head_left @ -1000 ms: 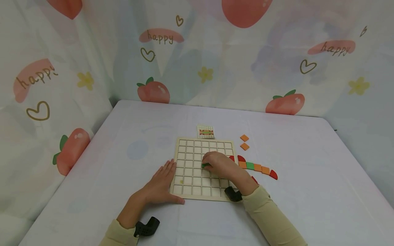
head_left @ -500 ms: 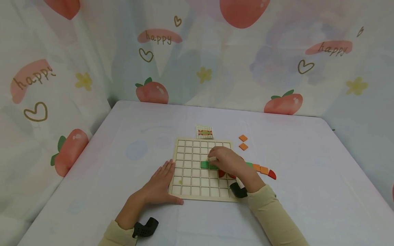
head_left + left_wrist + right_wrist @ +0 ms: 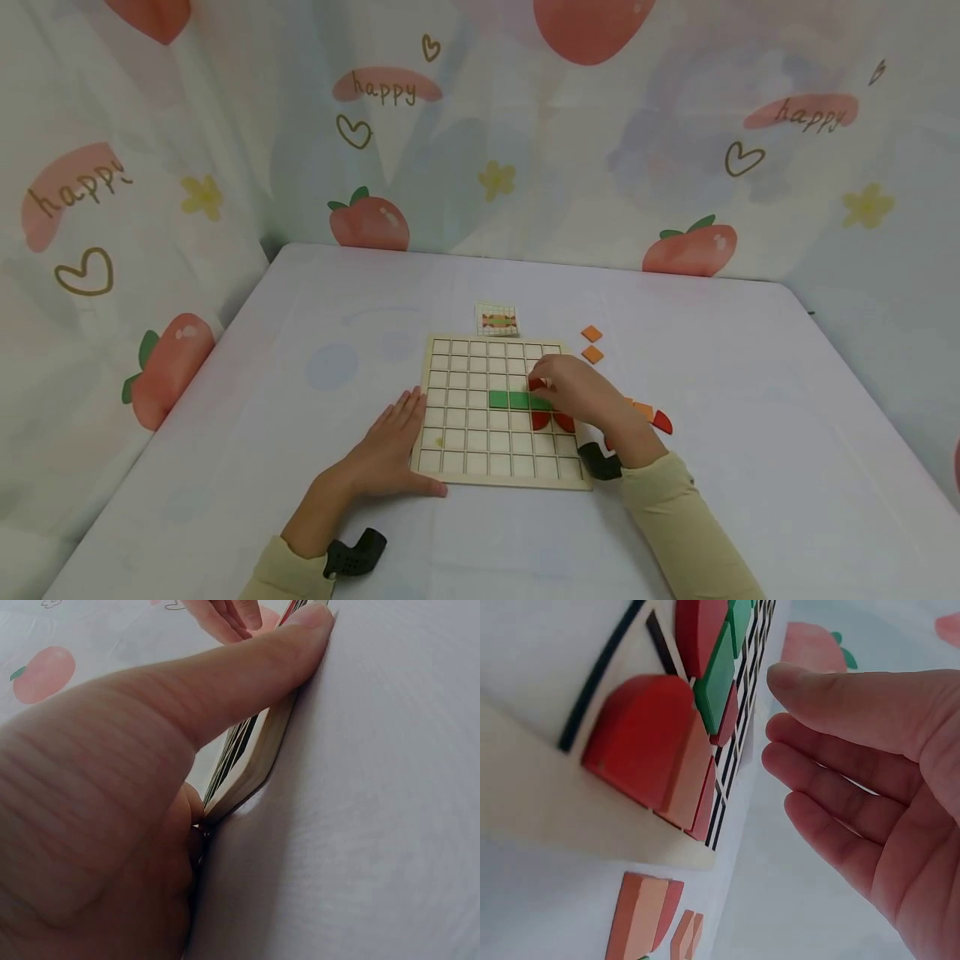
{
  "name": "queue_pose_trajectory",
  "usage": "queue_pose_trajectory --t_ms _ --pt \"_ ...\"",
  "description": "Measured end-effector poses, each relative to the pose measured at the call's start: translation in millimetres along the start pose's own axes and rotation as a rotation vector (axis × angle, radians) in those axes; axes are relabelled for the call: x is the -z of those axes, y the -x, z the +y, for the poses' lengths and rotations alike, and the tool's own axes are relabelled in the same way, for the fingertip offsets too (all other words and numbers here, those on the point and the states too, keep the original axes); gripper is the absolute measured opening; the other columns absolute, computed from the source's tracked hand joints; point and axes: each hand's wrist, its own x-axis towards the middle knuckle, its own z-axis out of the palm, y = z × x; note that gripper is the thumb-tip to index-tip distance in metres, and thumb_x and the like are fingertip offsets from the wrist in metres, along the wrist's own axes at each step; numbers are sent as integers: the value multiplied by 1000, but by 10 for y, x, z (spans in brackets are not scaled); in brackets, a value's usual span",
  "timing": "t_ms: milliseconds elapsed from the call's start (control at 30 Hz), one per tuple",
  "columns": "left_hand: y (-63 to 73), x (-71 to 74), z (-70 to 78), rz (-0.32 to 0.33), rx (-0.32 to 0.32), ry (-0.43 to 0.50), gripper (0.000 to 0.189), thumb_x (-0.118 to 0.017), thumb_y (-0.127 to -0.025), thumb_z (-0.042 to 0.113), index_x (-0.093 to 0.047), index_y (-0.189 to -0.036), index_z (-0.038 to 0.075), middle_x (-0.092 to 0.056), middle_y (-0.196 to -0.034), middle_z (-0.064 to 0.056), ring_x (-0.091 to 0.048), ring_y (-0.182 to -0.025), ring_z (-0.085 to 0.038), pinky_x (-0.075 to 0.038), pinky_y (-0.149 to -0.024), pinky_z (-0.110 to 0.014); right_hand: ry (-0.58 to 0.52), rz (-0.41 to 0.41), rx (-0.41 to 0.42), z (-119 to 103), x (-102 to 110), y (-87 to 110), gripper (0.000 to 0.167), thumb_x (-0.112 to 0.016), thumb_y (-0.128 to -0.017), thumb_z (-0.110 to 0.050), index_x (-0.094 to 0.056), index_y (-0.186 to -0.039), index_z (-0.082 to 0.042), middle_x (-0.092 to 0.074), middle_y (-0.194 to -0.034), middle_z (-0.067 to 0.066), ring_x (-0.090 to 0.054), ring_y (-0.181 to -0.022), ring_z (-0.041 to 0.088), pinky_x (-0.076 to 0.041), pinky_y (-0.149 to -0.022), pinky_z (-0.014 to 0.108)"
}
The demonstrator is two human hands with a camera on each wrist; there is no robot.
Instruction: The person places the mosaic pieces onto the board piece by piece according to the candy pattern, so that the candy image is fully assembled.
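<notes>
The green tiles are lying flat and end to end in one row of the gridded board, the row's long axis running left to right across the person's front. Red quarter-round tiles are sitting along its near side, and another red tile is lying against its far side. An orange tile is continuing the line rightward, close to the board's right edge.

The right hand is hovering over the right end of the row, so the green tiles are lying below the grip and stretching leftward from it. It is plainly the nearer hand. In the right wrist view its thumb and fingers are hanging loosely, off the board and holding nothing.

The left hand is resting at the board's left edge, its thumb reaching round the near corner, with several cells lying between it and the row.

Farther out, a patterned card is lying just beyond the far edge, and two orange lozenges are lying to the right on the table.
</notes>
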Motion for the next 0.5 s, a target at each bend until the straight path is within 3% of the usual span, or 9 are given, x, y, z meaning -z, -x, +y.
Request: queue_pose_trajectory --t_ms 167,400,500 --pt "-3 -5 -3 4 -3 5 125 -66 -64 69 -5 -146 -1 1 -152 -12 4 -138 -22 -5 -109 -40 -27 19 -33 24 42 61 13 -68 -82 -2 -70 -95 -2 -64 -96 8 -59 -87 22 -49 -73 34" --pt "3 -3 -6 4 -2 5 125 -66 -63 71 -5 -146 -1 1 -152 -12 4 -138 -22 -5 -109 -40 -70 -8 -197 61 120 118 23 -66 -83 -4 -67 -105 3 -62 -105 13 -58 -97 28 -47 -83 41" --pt "5 1 -5 5 -1 5 125 -66 -63 71 -5 -146 -1 1 -152 -12 4 -138 -22 -5 -109 -40 -70 -8 -225 92 152 136 24 -67 -83 -3 -66 -105 5 -63 -105 15 -57 -99 30 -46 -84 43"
